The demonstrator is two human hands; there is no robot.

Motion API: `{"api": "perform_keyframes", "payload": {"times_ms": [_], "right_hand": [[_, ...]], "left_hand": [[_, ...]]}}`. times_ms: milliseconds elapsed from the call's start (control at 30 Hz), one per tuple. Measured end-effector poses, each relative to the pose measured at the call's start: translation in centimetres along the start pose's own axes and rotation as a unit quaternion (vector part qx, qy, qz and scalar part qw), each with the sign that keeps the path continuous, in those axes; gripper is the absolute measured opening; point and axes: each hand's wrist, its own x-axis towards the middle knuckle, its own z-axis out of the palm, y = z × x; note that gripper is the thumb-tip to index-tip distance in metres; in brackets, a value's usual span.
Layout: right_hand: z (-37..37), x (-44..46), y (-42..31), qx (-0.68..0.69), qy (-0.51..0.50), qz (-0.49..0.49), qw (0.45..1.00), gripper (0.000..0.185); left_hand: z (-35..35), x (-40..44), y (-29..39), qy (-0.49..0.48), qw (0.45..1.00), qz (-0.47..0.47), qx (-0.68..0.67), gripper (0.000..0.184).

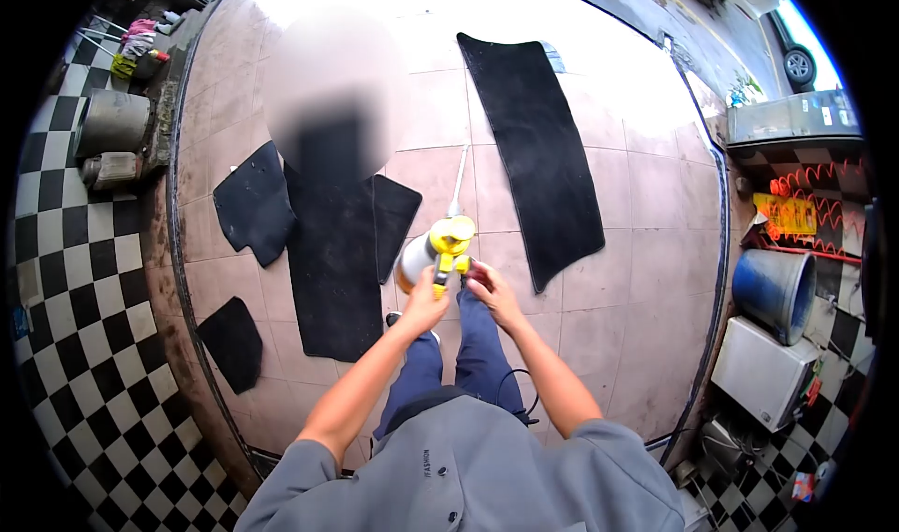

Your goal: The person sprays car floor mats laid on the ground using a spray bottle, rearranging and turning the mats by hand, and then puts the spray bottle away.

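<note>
A yellow-topped pump sprayer (417,254) with a translucent bottle is held in front of my legs. Its long pale wand (460,181) points away from me. My left hand (424,305) is closed round the sprayer's yellow and black handle. Close by on its right side, my right hand (494,293) has its fingers curled against the yellow part; its fingertips are partly hidden. Black car mats lie on the tiles ahead: a long mat (538,157) to the right, another long mat (332,270) to the left, and smaller mats (253,204) around it.
A small mat (231,345) lies at the lower left. Along the right edge stand a blue barrel (763,288), a white box (760,371) and coiled orange hoses (815,185). A grey drum (112,123) stands at the left. A blur covers part of the floor ahead.
</note>
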Motion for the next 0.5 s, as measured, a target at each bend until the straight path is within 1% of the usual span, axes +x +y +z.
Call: {"api": "perform_keyframes", "payload": {"times_ms": [33,67,100,133,167,200,267,300,333,367,400,433,467,500], "right_hand": [[1.4,0.6,-0.1,0.004,0.031,-0.014,0.999,0.046],[1.8,0.7,-0.9,0.004,0.032,-0.014,0.999,0.046],[2.1,0.7,-1.7,-0.073,0.084,0.001,0.994,0.043],[2.3,0.5,-2.1,-0.15,0.133,0.017,0.98,0.04],[2.0,0.6,-1.0,-0.069,0.165,-0.055,0.982,0.035],[1.0,0.0,-0.1,-0.067,0.193,-0.042,0.978,0.033],[-0.4,-1.3,-0.7,-0.014,0.198,-0.069,0.978,0.031],[-2.1,-1.8,0.3,-0.071,0.213,-0.013,0.974,0.033],[-3.9,-2.2,1.2,-0.128,0.225,0.041,0.965,0.034],[-5.1,-2.6,1.4,-0.218,0.23,-0.004,0.949,0.036],[-6.0,-3.0,1.5,-0.306,0.231,-0.049,0.922,0.039],[-6.7,-3.5,1.5,-0.344,0.21,-0.034,0.914,0.041],[-6.8,-4.2,1.0,-0.401,0.197,-0.053,0.893,0.04],[-6.7,-5.0,0.1,-0.412,0.179,-0.061,0.891,0.037]], "left_hand": [[1.2,0.1,0.6,-0.019,1.0,0.013,-0.018,0.049],[2.7,0.2,0.9,0.0,0.997,0.083,-0.003,0.051],[3.8,0.3,1.0,-0.059,0.995,0.072,-0.028,0.054],[4.9,0.0,1.3,-0.058,0.995,0.07,-0.029,0.054],[5.9,-0.5,1.5,-0.094,0.988,0.06,-0.103,0.062],[6.3,-0.8,1.6,-0.13,0.975,0.048,-0.176,0.07],[5.1,-1.6,3.3,-0.256,0.964,0.023,-0.061,0.069],[5.0,-2.4,4.4,-0.222,0.974,0.05,-0.019,0.061],[4.6,-2.5,6.1,-0.188,0.979,0.075,-0.003,0.065],[5.1,-1.8,6.6,-0.05,0.989,0.132,0.045,0.06],[5.8,-1.1,7.0,0.089,0.974,0.184,0.093,0.055],[5.9,-0.2,8.7,0.121,0.957,0.227,0.135,0.049],[6.1,0.7,10.3,0.153,0.934,0.269,0.177,0.044],[7.0,1.3,10.3,0.096,0.948,0.247,0.175,0.04]]}}
